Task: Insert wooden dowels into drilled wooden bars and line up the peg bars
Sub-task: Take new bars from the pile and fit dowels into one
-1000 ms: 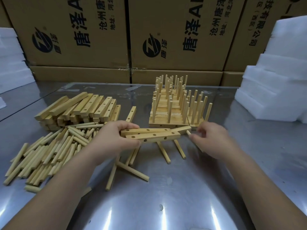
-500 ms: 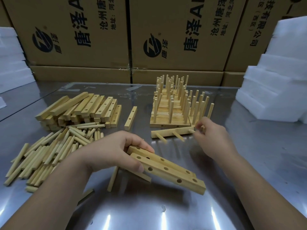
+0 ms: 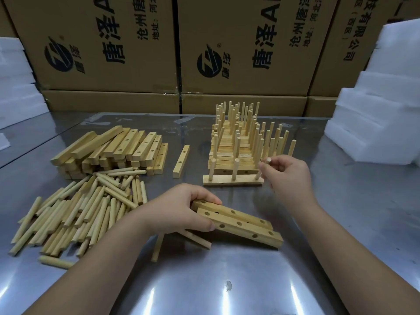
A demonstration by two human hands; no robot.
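Note:
My left hand [image 3: 181, 210] grips two drilled wooden bars [image 3: 241, 223] side by side, tilted down to the right, with dowels sticking out underneath onto the table. My right hand [image 3: 286, 173] pinches the rightmost dowel of a peg bar [image 3: 231, 183] that stands upright with three dowels, just in front of the rows of finished peg bars [image 3: 238, 146]. A pile of loose dowels [image 3: 86, 208] lies at the left, with a stack of drilled bars [image 3: 113, 151] behind it. One single drilled bar [image 3: 181, 161] lies between the stack and the peg rows.
The steel table [image 3: 227, 280] reflects light near me. Cardboard boxes [image 3: 238, 53] form a wall at the back. White foam blocks [image 3: 375, 123] stand at the right and more foam [image 3: 16, 87] at the far left.
The right hand has turned the three-dowel peg bar from lying on its side to standing upright against the row. The left hand lowered its two bars toward the table.

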